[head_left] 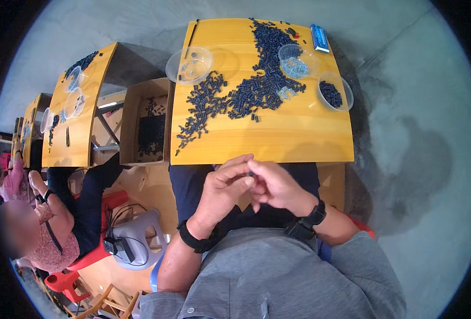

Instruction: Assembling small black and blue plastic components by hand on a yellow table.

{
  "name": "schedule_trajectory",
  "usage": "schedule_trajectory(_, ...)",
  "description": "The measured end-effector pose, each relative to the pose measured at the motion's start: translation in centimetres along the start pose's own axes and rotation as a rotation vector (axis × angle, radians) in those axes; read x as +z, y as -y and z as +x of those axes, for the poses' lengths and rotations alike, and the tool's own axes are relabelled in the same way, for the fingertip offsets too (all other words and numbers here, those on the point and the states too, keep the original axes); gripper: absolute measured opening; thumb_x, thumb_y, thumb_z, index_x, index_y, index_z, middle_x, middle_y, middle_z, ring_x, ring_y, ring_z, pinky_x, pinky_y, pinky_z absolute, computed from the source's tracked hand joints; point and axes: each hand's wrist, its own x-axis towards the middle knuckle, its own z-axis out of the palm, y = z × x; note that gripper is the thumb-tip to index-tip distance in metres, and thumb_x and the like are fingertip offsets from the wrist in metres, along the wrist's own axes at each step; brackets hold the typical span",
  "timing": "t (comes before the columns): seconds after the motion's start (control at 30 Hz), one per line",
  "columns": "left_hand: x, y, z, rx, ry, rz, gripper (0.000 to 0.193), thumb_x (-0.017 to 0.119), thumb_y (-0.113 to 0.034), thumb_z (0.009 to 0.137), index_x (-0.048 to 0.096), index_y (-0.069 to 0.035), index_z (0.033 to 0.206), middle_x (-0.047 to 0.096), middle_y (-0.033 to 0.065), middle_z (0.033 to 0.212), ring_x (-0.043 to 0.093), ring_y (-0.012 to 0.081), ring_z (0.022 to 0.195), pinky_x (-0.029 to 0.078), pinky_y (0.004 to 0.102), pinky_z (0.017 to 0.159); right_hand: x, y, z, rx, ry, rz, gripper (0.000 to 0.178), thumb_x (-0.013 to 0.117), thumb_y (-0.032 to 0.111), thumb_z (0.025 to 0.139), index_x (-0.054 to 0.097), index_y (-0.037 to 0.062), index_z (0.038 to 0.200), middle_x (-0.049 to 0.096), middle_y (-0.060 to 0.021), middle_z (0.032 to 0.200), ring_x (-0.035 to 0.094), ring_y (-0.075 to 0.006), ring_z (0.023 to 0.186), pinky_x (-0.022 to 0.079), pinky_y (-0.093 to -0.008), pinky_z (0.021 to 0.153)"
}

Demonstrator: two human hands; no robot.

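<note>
My left hand and my right hand meet over my lap, just off the near edge of the yellow table. Both are closed, with fingertips pressed together around a small black piece; most of it is hidden by the fingers. On the tabletop lies a wide spread of short black tube-like pieces. Among them stands a clear round tub with small shiny light-blue bits. More black pieces fill a clear tub at the right edge.
A clear bowl overhangs the table's left edge. At the far right corner lies a blue box. An open cardboard box with black pieces stands left of the table. Further left, a co-worker sits near another yellow table; a grey stool stands between us.
</note>
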Motion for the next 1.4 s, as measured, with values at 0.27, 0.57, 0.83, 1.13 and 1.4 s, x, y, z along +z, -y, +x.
schedule_trajectory(0.27,-2.0,2.8,0.8,-0.108,-0.183,0.094,0.033,0.06,0.0,0.083,0.056,0.006,0.115,0.063,0.0099,0.103,0.06,0.015,0.095,0.048,0.0261,0.083,-13.5,11.5,-0.4,-0.64,-0.945,-1.005,0.043,0.052,0.036,0.09,0.057,0.0006,0.066,0.055,-0.0085,0.055,0.054,-0.0195,0.047,0.045,-0.0322,0.044)
schedule_trajectory(0.57,-2.9,3.1,0.3,-0.181,-0.264,0.238,0.022,0.06,-0.003,0.083,0.061,0.006,0.103,0.064,0.0084,0.091,0.061,0.0137,0.079,0.049,0.0252,0.072,-18.4,15.5,0.2,-0.594,-1.26,-1.662,0.037,0.053,0.035,0.087,0.063,-0.0014,0.083,0.06,-0.0264,0.075,0.06,-0.0412,0.074,0.046,-0.0446,0.066)
schedule_trajectory(0.83,-3.0,3.7,0.7,-0.202,-0.304,0.192,0.021,0.059,-0.004,0.084,0.061,0.008,0.101,0.064,0.0085,0.086,0.061,0.015,0.075,0.049,0.026,0.071,-12.6,7.2,7.5,-0.739,-0.581,-1.363,0.017,0.059,0.019,0.082,0.061,0.0034,0.089,0.062,-0.0191,0.082,0.061,-0.0366,0.08,0.048,-0.0436,0.068)
schedule_trajectory(1.13,-3.6,4.3,0.2,-0.19,-0.322,0.176,0.018,0.062,-0.008,0.082,0.064,0.003,0.097,0.062,0.0025,0.082,0.054,0.0092,0.071,0.043,0.0227,0.065,-10.2,5.7,9.8,-0.626,-0.568,-1.627,0.019,0.059,0.02,0.081,0.061,0.003,0.088,0.063,-0.0174,0.088,0.061,-0.0365,0.082,0.048,-0.0469,0.073)
schedule_trajectory(1.4,-3.2,4.4,0.6,-0.199,-0.297,0.172,0.019,0.062,-0.008,0.084,0.064,0.003,0.099,0.063,0.0042,0.087,0.056,0.0104,0.075,0.045,0.0232,0.068,-10.8,5.1,10.3,-0.648,-0.584,-1.748,0.015,0.053,0.016,0.082,0.058,0.0017,0.081,0.062,-0.0186,0.083,0.06,-0.038,0.078,0.048,-0.048,0.072)
